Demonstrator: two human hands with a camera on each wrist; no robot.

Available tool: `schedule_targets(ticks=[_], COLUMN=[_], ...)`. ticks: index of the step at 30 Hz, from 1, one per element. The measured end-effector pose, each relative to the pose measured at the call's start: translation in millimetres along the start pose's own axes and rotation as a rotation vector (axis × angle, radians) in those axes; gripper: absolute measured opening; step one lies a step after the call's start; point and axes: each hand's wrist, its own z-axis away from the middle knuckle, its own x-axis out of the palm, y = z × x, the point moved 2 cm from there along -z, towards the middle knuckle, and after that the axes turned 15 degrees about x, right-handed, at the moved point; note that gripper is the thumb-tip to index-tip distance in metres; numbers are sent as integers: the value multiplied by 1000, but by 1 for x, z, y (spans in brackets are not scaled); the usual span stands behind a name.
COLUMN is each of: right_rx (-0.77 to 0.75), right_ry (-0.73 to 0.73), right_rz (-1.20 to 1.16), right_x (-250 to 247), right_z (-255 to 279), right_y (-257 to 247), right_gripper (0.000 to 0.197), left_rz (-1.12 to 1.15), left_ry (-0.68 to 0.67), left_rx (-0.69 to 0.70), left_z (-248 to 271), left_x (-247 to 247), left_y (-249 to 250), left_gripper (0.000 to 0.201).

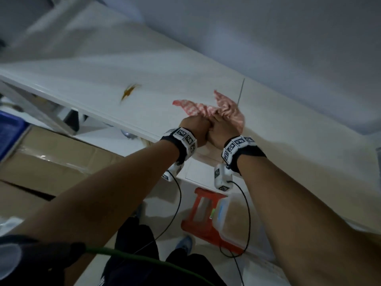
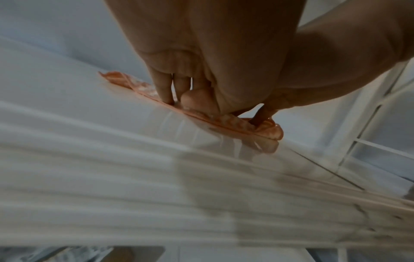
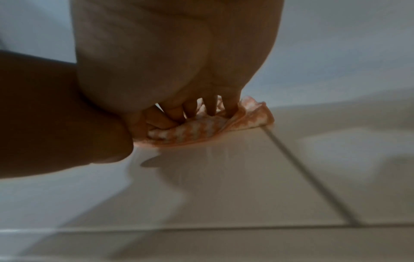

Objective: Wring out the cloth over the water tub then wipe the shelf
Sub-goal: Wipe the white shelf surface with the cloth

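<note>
A pink-and-white checked cloth (image 1: 224, 108) lies bunched on the white shelf top (image 1: 144, 96). My left hand (image 1: 195, 126) and right hand (image 1: 221, 129) sit side by side on its near edge, fingers curled into the fabric. In the left wrist view the left hand (image 2: 179, 102) holds the cloth (image 2: 226, 122) down on the shelf (image 2: 89, 124), leaving wet streaks. In the right wrist view the right hand (image 3: 192, 115) digs into the bunched cloth (image 3: 197, 133) on the shelf (image 3: 224, 177). A clear plastic tub (image 1: 222, 215) stands below on a red stool (image 1: 204, 215).
An orange-brown mark (image 1: 128, 91) is on the shelf left of the cloth. A dark seam (image 1: 240, 91) crosses the shelf just right of it, and the wall runs close behind. Below left are cardboard boxes (image 1: 51, 162) and a blue crate (image 1: 10, 129).
</note>
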Motion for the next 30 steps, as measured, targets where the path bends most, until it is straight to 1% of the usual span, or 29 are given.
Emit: schedule_targets(ticks=[2,4,6,8,12,14,19,22,26,28,30], right_rx=[-40,-38,-50,-78,-167,-192,-220,-219,-197,-202,-195], right_ry=[8,13,6,27,23,28,40,85,81,73,79], right_rz=[6,-31,-48,-35,-36,-27,29,30,25,32,38], right_x=[-10,-17,-23,-30,-35,-37,-39,-39,-29,-26,-27], right_z=[-6,-10,-13,-14,-18,-20,-27,-22,1,12,18], right_y=[-35,-76,-117,-153,-230,-256,-274,-273,-272,-273,-273], right_gripper=[72,77,74,73,80,82,84,76,71,72,72], left_rz=[19,26,28,31,64,85,51,45,45,43,46], left_ry=[16,32,54,77,124,160,192,214,254,262,247], left_rx=[-34,-83,-130,-167,-244,-274,-246,-230,-142,-121,-108], left_z=[16,39,63,84,134,153,160,158,170,177,177], left_x=[-11,-24,-36,-44,-57,-58,-55,-56,-43,-30,-18], left_y=[-29,-62,-93,-119,-173,-193,-209,-203,-196,-198,-204], left_gripper=[35,34,35,39,49,53,54,56,53,57,67])
